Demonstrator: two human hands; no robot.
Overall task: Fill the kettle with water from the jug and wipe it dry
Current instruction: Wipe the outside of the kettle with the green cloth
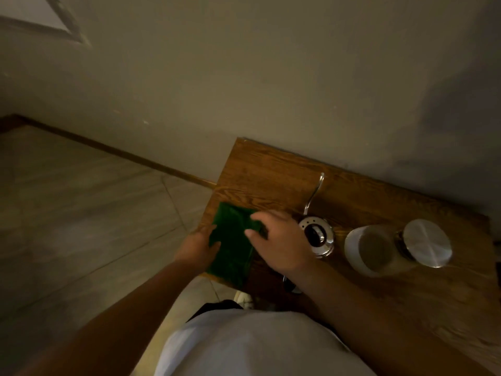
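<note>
With both forearms reaching forward, the left hand [199, 246] has its grip pinched on the 9 o'clock edge of the green cloth [233, 240] on the surface [271, 169], while the right hand [279, 240] clutches the cloth's 3 o'clock side with bent fingers, the kettle [318, 237] just beside at 3 o'clock and the jug [374, 251] beyond.

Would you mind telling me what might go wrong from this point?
The right hand rests on the green cloth right beside the kettle; its wrist might knock it toward the glass jug. The cloth lies at the edge of the table, held there by the left hand, and might slide off.
</note>
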